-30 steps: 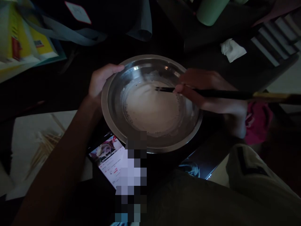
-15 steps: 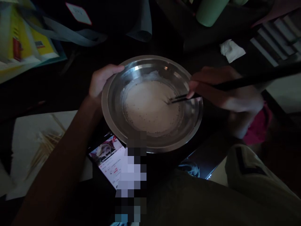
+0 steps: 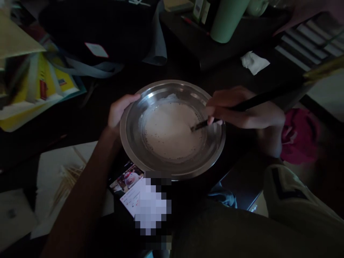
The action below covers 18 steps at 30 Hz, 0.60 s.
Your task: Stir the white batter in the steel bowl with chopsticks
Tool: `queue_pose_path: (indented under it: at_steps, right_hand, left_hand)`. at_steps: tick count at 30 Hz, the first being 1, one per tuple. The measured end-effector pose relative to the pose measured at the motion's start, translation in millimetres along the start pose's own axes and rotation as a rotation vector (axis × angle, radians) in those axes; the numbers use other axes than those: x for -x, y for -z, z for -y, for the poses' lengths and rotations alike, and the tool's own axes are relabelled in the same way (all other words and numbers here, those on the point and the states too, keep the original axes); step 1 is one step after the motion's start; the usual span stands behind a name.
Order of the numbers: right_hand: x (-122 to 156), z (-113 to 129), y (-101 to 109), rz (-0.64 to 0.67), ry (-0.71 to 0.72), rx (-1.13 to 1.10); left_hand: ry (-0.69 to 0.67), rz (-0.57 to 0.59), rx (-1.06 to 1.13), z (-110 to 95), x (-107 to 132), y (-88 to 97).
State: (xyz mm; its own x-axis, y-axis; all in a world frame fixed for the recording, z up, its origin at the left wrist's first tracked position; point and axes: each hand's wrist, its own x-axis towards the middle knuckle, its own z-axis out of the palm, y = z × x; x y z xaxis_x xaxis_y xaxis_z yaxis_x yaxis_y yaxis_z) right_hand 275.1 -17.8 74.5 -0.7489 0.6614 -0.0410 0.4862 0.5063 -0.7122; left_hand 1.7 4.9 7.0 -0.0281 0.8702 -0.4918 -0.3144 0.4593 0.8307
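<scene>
A steel bowl (image 3: pixel 131 132) holds a pale, creamy batter (image 3: pixel 169 130) with small dark specks. My left hand (image 3: pixel 119 109) grips the bowl's left rim, thumb over the edge. My right hand (image 3: pixel 242 107) is closed on a pair of dark chopsticks (image 3: pixel 258 99) with yellowish upper ends. Their tips dip into the batter at its right side. The scene is dim.
A lit phone (image 3: pixel 129 186) lies just under the bowl's near edge. A green tumbler (image 3: pixel 228 19) and a crumpled white tissue (image 3: pixel 254 62) sit at the back right. A dark bag (image 3: pixel 88 32), yellow packaging (image 3: pixel 45 86), pink cloth (image 3: pixel 298 136) and thin sticks (image 3: pixel 66 181) surround the bowl.
The chopstick tips swept from the batter's far side to its right side, their upper ends swinging upward. The camera tilted, so everything sits slightly lower in view. My left hand stayed on the rim.
</scene>
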Motion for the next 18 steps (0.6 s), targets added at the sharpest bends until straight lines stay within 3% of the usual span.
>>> queue_pose_path:
  at_steps: [3, 4, 9, 11, 15, 16, 18]
  right_hand:
    - [-8.4, -0.2, -11.2, 0.18, 0.163, 0.014]
    - [-11.8, -0.7, -16.0, 0.176, 0.206, 0.068]
    - [-9.1, -0.1, -14.9, -0.101, 0.136, 0.423]
    - [-2.8, 1.5, -7.0, -0.052, 0.135, 0.353]
    - [-7.1, 0.9, -10.9, 0.209, 0.232, 0.088]
    - [-10.8, 0.1, -15.6, 0.229, 0.259, 0.084]
    - [-15.9, -0.8, -22.8, 0.13, 0.267, 0.167]
  left_hand:
    - [-0.012, 0.057, 0.037, 1.8, -1.7, 2.2]
    - [-0.004, 0.065, 0.044, 2.1, -2.5, 2.9]
    - [0.055, 0.045, 0.068, -0.4, -2.2, 1.6]
    - [0.061, 0.045, 0.072, -1.9, -0.9, 0.0]
    - [0.057, -0.009, 0.04, -2.4, -0.8, -0.4]
    - [0.06, -0.019, 0.034, -2.0, -1.3, 0.3]
    - [0.073, -0.021, 0.022, -0.9, -2.2, 2.3]
